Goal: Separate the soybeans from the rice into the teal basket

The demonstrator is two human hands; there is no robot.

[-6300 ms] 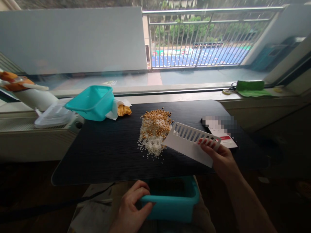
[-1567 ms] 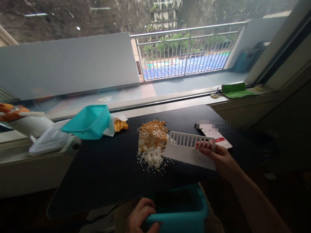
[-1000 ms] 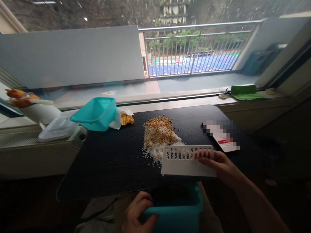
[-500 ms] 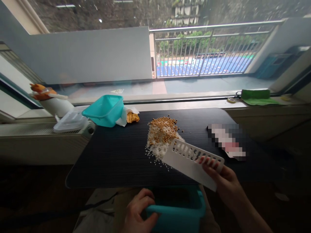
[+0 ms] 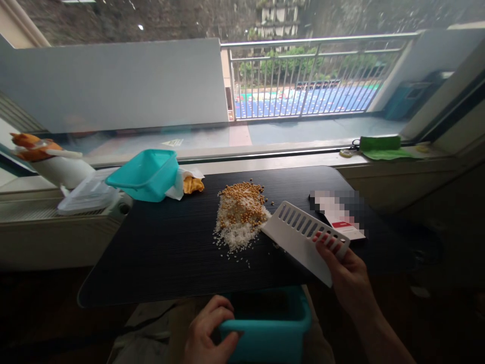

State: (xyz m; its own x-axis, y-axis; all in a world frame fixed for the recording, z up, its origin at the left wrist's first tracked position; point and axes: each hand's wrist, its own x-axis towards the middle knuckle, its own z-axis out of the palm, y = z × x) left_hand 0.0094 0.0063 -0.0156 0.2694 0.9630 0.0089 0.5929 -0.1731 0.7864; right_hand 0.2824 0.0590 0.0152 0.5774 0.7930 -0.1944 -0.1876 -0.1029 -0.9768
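One slotted scraper (image 5: 297, 246) clamped in our right hand (image 5: 346, 275) at grain pile (image 5: 241, 212); left hand (image 5: 209, 328) clamped on lower bin (image 5: 271, 341). Likely scraping; next stroke needs bin steady.

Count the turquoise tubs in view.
2: the far tub at the back-left corner of the table; the near tub below the front edge, rim held by the left hand. Others could be hidden below.
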